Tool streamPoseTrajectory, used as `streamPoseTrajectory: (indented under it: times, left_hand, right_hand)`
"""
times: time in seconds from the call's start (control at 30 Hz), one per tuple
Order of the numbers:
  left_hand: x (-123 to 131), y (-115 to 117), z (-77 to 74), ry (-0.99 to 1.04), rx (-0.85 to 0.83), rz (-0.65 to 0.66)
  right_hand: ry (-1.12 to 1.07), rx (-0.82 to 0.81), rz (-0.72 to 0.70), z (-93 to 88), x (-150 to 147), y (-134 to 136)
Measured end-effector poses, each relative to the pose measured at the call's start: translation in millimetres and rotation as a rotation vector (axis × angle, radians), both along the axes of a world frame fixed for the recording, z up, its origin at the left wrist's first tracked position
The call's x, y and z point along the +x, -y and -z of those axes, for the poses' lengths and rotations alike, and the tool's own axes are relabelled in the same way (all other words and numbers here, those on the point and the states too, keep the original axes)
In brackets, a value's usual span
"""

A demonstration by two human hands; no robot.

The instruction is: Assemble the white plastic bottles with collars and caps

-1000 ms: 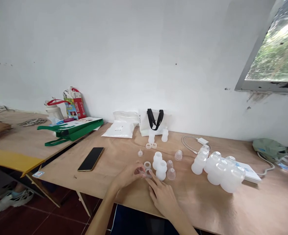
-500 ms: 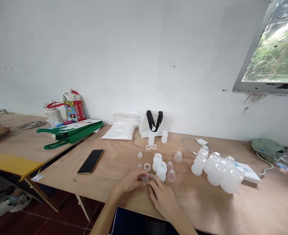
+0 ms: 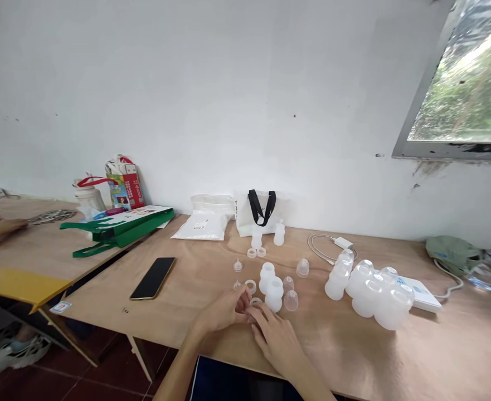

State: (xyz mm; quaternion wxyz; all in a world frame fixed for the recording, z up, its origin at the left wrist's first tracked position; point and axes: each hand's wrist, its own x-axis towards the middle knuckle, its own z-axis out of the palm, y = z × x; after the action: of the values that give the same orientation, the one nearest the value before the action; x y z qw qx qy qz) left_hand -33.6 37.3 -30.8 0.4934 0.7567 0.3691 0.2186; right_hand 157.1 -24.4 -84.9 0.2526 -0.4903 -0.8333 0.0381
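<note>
We're seeing the left hand [image 3: 222, 311] and right hand [image 3: 276, 337] meeting at a small translucent ring [image 3: 256, 301] on the tabletop [image 3: 345, 356], fingers [image 3: 243, 303] nearly closed (grip unclear); a slip could knock the translucent bottle [image 3: 274, 295] just beside.

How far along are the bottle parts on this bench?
Looks done: the frosted bottles grouped at right. In hand: the left hand and right hand meet over a small clear piece, mostly hidden by fingers. Left: loose at centre, two frosted bottles, clear domes, plastic rings and small clear teats.
</note>
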Motion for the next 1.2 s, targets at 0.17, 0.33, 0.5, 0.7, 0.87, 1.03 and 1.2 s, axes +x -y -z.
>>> streamPoseTrajectory:
  times: [0.17,0.33,0.5,0.7,0.87,1.03,1.2]
  left_hand:
    - [-3.1,-1.1,0.6,0.061,-0.036,0.099]
    - [-8.7,-4.9,12.6,-0.051,0.127,0.123]
    - [7.1,-1.1,22.0,-0.228,0.284,0.100]
    - [11.5,1.9,14.0,-0.256,0.252,0.057]
    - [0.4,-2.7,4.8,-0.048,0.135,0.009]
    - [1.8,-6.3,3.8,0.187,-0.057,-0.026]
    - [4.9,-1.0,-5.2,0.284,-0.150,0.043]
  right_hand:
    - [-0.157,0.003,0.003,0.1,2.1,-3.5]
    - [-0.465,0.045,0.057,-7.1,3.3,0.0]
    - [-0.622,-0.017,0.066,-8.0,3.0,4.2]
    - [-0.593,0.099,-0.070,-8.5,4.7,4.2]
    - [-0.650,0.192,-0.041,-2.6,6.0,2.1]
    - [-0.663,0.143,0.046,2.2,5.2,0.1]
    - [-0.627,0.059,0.139,0.2,4.7,-1.2]
